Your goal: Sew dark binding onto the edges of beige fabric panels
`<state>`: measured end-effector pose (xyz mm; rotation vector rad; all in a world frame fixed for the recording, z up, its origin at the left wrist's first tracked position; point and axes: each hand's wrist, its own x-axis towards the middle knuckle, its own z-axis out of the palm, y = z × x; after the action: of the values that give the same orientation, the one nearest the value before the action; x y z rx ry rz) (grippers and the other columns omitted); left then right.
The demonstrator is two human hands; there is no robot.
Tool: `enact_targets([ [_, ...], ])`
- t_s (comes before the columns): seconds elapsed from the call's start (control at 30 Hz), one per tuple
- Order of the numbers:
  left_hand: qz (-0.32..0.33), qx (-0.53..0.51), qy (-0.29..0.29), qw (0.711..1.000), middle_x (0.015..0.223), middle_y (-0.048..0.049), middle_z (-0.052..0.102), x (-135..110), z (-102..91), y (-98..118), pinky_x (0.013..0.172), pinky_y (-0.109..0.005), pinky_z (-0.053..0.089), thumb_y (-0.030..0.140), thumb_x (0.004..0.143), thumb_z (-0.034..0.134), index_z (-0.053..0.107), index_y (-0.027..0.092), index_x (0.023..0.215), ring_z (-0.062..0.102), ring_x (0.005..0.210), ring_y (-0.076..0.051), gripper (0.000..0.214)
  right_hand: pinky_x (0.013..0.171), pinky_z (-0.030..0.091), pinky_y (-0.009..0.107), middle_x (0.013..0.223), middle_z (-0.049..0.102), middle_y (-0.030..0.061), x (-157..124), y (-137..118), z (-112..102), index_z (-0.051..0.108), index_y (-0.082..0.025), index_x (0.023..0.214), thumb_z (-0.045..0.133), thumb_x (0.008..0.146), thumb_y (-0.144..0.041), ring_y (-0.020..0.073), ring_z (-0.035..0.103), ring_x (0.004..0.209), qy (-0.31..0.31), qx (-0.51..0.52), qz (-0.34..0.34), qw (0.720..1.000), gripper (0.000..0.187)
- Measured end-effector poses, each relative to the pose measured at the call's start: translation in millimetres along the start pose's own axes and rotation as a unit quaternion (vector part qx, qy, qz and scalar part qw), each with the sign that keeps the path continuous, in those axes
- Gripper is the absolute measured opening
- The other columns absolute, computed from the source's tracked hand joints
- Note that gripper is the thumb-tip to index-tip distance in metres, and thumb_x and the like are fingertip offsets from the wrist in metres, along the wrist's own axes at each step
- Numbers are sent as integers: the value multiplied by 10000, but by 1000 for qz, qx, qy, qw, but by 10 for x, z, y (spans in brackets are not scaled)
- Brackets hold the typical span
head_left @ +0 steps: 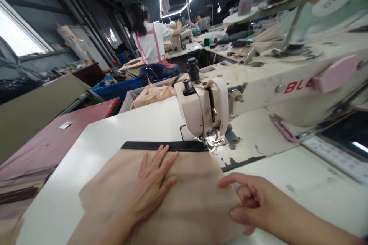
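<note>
While my left hand (152, 185) lies open and flat on the beige cloth (186, 203), my right hand (253, 203) curls at its edge, and I cannot tell if it grips. The cloth rests just before the sewing machine (201, 107), and its black strip (161, 146) already reaches the presser foot (214, 140).

under the left fingers (159, 159) and just beside the right fingers (238, 179), a fabric panel (184, 195) lies on the worktop (54, 203); ahead of the fingers, a binding strip (161, 146) runs along its far edge to the presser foot (212, 140) of a sewing machine (198, 111), with a seated co-worker (152, 44) well beyond.
</note>
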<state>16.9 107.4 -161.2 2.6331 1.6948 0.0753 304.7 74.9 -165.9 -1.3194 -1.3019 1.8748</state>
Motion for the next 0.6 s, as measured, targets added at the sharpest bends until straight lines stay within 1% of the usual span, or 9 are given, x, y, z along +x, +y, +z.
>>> enact_targets([
  [0.07, 17, -11, -18, 1000, 1494, -30, 222, 81, -47, -65, 1088, -551, 145, 352, 912, 397, 251, 343, 1397, 194, 1367, -246, 506, 480, 536, 226, 480, 357, -135, 23, -40, 26, 560, -180, 1009, 632, 622, -146, 60, 416, 434, -24, 28, -3, 999, 395],
  [0.13, 22, -16, -31, 999, 1494, -31, 219, 105, -96, -74, 1084, -560, 138, 371, 924, 371, 267, 351, 1388, 203, 1364, -244, 476, 462, 509, 199, 451, 406, -140, 26, -65, 17, 562, -161, 970, 664, 617, -148, 59, 446, 415, -31, 39, -13, 999, 368],
  [0.2, 11, -12, -9, 1000, 1474, -40, 269, 75, -144, 12, 1074, -592, 103, 366, 926, 363, 316, 338, 1367, 216, 1358, -253, 444, 448, 488, 187, 439, 460, -135, 17, -70, 0, 560, -152, 922, 692, 602, -136, 64, 474, 403, -22, 40, -26, 999, 347],
  [0.27, 14, -19, 50, 998, 1426, -69, 353, 15, -180, 218, 1078, -581, 97, 393, 904, 411, 378, 290, 1329, 265, 1334, -262, 439, 439, 479, 191, 442, 499, -126, 9, -65, -10, 550, -153, 890, 714, 590, -127, 74, 496, 400, -14, 37, -33, 999, 343],
  [0.3, 28, -34, 89, 995, 1378, -90, 413, -21, -184, 365, 1083, -550, 127, 439, 876, 455, 414, 256, 1296, 319, 1303, -267, 460, 431, 469, 189, 442, 510, -124, 5, -62, -13, 545, -154, 883, 720, 590, -127, 76, 501, 396, -14, 36, -36, 999, 343],
  [0.37, 91, -83, 155, 980, 1223, -107, 544, -92, -147, 710, 1055, -450, 249, 564, 789, 529, 482, 212, 1197, 473, 1165, -260, 541, 413, 440, 171, 429, 509, -126, -5, -62, -19, 534, -154, 876, 719, 597, -122, 70, 494, 381, -20, 38, -37, 998, 336],
  [0.43, 138, -125, 200, 962, 1025, -75, 632, -159, -47, 1059, 981, -381, 335, 613, 759, 529, 538, 210, 1060, 577, 981, -233, 503, 419, 433, 162, 415, 491, -138, -26, -72, -25, 524, -159, 885, 701, 616, -123, 55, 466, 368, -29, 44, -36, 998, 324],
  [0.53, 96, -121, 246, 957, 894, -69, 653, -238, 153, 1435, 917, -372, 368, 538, 843, 468, 559, 205, 981, 608, 873, -226, 372, 469, 468, 180, 421, 480, -143, -68, -98, -37, 512, -165, 901, 672, 643, -134, 43, 440, 373, -42, 54, -26, 997, 306],
  [0.6, 69, -101, 266, 956, 863, -77, 656, -269, 254, 1547, 883, -374, 389, 455, 854, 505, 568, 205, 983, 616, 852, -234, 289, 483, 469, 177, 431, 485, -139, -81, -107, -44, 511, -162, 906, 660, 647, -128, 40, 442, 383, -43, 57, -21, 997, 301],
])
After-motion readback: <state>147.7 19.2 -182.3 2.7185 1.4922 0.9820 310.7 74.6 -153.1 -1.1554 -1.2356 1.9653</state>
